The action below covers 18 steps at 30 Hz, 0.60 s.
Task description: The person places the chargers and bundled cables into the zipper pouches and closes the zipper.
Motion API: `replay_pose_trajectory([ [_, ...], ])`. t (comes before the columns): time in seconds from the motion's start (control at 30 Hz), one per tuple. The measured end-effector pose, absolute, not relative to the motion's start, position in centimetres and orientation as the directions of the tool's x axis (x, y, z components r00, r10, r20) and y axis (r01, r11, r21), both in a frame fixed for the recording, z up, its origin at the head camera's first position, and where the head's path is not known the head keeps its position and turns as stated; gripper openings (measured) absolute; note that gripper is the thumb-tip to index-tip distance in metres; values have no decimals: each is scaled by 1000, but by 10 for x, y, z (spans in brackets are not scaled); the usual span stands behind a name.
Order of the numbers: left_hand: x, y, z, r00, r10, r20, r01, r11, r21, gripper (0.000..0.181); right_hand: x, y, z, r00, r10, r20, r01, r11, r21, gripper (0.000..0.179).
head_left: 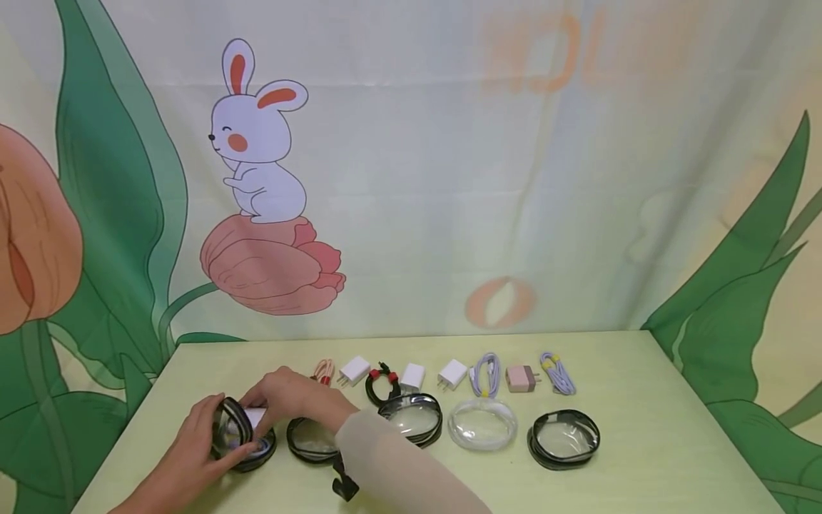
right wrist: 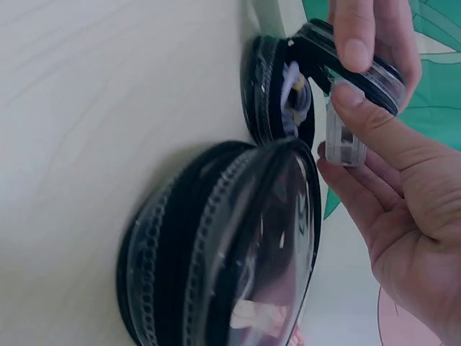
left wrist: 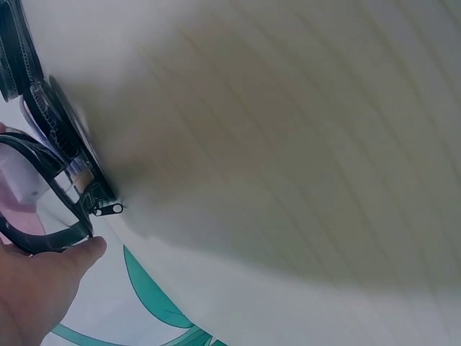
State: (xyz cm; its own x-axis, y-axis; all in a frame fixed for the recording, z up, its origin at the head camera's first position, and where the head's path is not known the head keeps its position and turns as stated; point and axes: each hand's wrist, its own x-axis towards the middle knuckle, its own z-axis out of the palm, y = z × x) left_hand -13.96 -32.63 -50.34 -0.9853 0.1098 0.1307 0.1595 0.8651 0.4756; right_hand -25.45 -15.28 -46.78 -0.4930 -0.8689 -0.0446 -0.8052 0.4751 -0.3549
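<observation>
At the left of the table, a round clear pouch with black zip trim (head_left: 253, 462) stands unzipped, its lid tilted up. My left hand (head_left: 189, 444) holds that raised lid, thumb at its edge. My right hand (head_left: 289, 397) pinches a white charger plug (right wrist: 336, 144) between thumb and fingers, right at the pouch's opening. Inside the pouch lies a lavender cable with a yellow tie (right wrist: 297, 92). The zip pull (left wrist: 108, 210) shows in the left wrist view.
More round pouches stand to the right: black-trimmed ones (head_left: 565, 437) and a white-trimmed one (head_left: 483, 425). Behind them are white plugs (head_left: 452, 373), a pink plug (head_left: 519, 379), lavender cables (head_left: 557, 374), a black cable with red ties (head_left: 370, 390) and a pink cable (head_left: 325, 369). A printed curtain (head_left: 411, 214) hangs behind.
</observation>
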Motion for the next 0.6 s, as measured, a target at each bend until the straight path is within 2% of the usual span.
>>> replay_pose_trajectory([
  [0.2,-139,-326,-503,-978,134,157,194,853,483,97,-245,-159,-472,-486,-869,-95,-815,490,-308,25],
  [0.37,-139,-327,-503,-976,147,158,206,854,477,97,-241,-160,-474,-495,-865,-79,-823,496,-276,21],
  [0.6,-139,-328,-504,-969,162,187,233,851,470,94,-239,-160,-476,-517,-847,-121,-794,528,-301,20],
])
